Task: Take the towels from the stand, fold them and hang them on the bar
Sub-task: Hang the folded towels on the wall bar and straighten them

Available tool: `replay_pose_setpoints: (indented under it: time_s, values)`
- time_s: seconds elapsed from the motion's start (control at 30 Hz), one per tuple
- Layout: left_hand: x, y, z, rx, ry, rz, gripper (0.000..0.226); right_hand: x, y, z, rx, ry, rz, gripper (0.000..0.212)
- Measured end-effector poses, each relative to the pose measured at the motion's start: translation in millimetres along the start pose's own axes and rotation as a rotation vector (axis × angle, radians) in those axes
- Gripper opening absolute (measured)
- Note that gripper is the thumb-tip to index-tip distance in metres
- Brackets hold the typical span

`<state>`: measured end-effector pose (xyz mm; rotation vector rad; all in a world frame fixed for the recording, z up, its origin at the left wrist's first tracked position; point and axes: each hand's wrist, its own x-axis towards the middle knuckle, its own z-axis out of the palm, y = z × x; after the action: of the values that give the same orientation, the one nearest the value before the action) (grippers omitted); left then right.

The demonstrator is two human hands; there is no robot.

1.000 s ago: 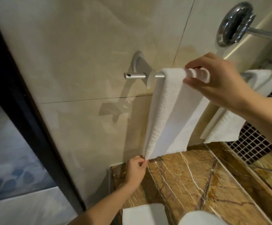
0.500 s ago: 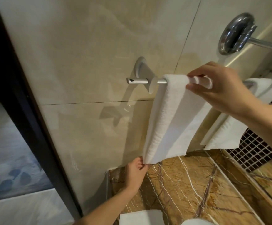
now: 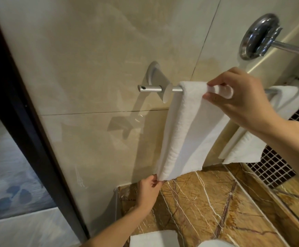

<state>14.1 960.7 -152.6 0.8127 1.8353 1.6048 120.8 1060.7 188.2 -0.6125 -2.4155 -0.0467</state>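
A folded white towel (image 3: 186, 132) hangs over the silver bar (image 3: 150, 89) fixed to the beige tiled wall. My right hand (image 3: 238, 97) pinches the towel's top fold where it lies over the bar. My left hand (image 3: 149, 188) holds the towel's lower left corner, just above the brown marble counter (image 3: 207, 207). Another white towel (image 3: 154, 239) lies folded on the counter at the bottom edge, and the rim of a further white one (image 3: 214, 244) shows beside it.
A mirror (image 3: 287, 157) at the right reflects the hanging towel and dark mosaic tiles. A chrome wall mount with a rod (image 3: 259, 36) sticks out at the upper right. A dark door frame (image 3: 20, 122) runs down the left, with a blue patterned floor beyond.
The towel's lower end has come up slightly with my left hand. My right hand has stayed on the top fold. The view has shifted down a little.
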Motion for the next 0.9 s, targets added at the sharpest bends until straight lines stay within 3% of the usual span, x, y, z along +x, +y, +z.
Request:
replay_pose_setpoints:
  time_s: [0.13, 0.63, 0.73, 0.83, 0.9]
  values:
    - [0, -1, -2, 0.029, 0.012, -0.008, 0.006, 3, 1, -8, 0.029, -0.041, -0.001, 0.038]
    - [-3, 2, -4, 0.043, 0.032, -0.057, 0.002, 2, 3, -4, 0.025, -0.075, 0.036, 0.036]
    - [-1, 1, -5, 0.050, 0.027, -0.062, 0.002, -1, 6, -2, 0.039, -0.085, 0.027, 0.043]
    - [0, 3, -5, 0.033, 0.005, -0.088, 0.009, -11, 14, 7, 0.052, -0.002, 0.032, 0.048]
    - [1, 3, -5, 0.002, -0.016, -0.115, 0.011, -24, 21, 18, 0.070, 0.146, 0.107, 0.049]
